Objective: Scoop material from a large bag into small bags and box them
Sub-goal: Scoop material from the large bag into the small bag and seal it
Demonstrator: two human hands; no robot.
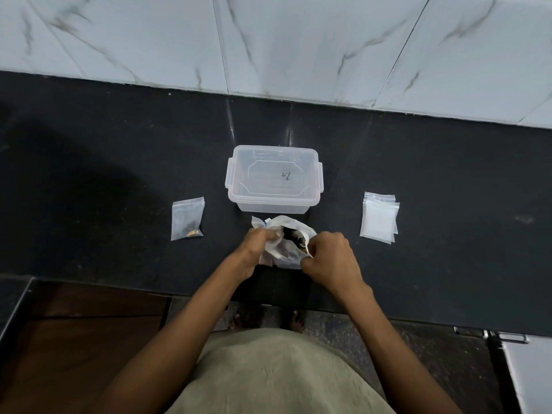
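A crumpled white large bag (283,227) with dark material inside lies on the black counter, just in front of a clear plastic box (273,179) with no lid on. My left hand (257,249) grips the bag's left edge. My right hand (331,258) pinches the bag's right edge beside a small scoop-like piece, holding the mouth apart. A small clear bag (187,218) with some dark material lies to the left. A stack of small clear bags (379,218) lies to the right.
The black counter (104,174) runs across the view, backed by a white marble-tiled wall (298,40). Its front edge is near my body. Below lie a brown cabinet top at left, a metal handle at lower right, and bare feet on the floor.
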